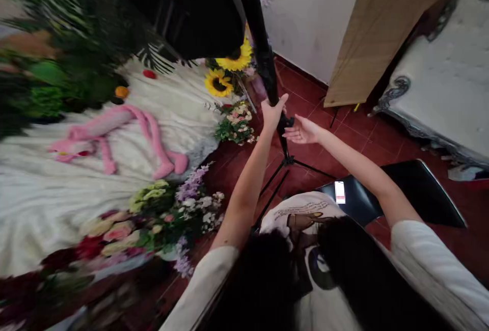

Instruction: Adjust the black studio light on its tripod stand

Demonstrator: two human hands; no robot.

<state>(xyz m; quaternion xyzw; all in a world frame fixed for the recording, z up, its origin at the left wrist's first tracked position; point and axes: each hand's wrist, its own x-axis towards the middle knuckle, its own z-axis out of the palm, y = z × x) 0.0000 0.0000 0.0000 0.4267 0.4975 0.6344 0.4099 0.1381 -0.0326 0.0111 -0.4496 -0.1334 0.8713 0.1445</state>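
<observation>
A black light stand (263, 56) rises in front of me on spread tripod legs (291, 160). My left hand (273, 112) is wrapped round its pole, thumb pointing up along the right side. Just below, a black clamp knob (287, 122) juts from the pole. My right hand (303, 131) is beside this knob, palm turned up and fingers stretched toward the pole; whether the fingertips touch it I cannot tell. At the top of the stand hangs a large black softbox-like shape (198, 10), partly out of view.
Left of the stand, a white cloth (30, 183) bears a pink plush toy (126, 117). Sunflowers (219, 84) and a bouquet (164, 219) stand close by. A black chair (355, 198) with a phone (340, 192) on it is at right, near an ornate white sofa (451, 66).
</observation>
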